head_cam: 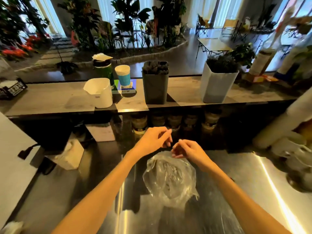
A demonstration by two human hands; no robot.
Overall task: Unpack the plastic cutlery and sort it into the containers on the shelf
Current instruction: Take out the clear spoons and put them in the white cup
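Note:
A clear plastic bag (170, 178) with dark cutlery inside lies on the steel counter (244, 191) in front of me. My left hand (152, 141) and my right hand (189, 150) hover close together over the bag's far end, fingers curled and pinching at its thin top; the plastic between the fingertips is hard to make out. On the shelf (50, 98) stand a white container (98, 92), a dark grey container (155, 85) holding black cutlery, and a pale grey container (217, 83) also filled with black cutlery.
A green bottle (103, 70) and a blue-labelled tub (124, 75) stand behind the white container. Several jars (140, 124) line the space under the shelf. A tissue box (69, 156) sits at the left, stacked cups and plastic wrap (290, 149) at the right.

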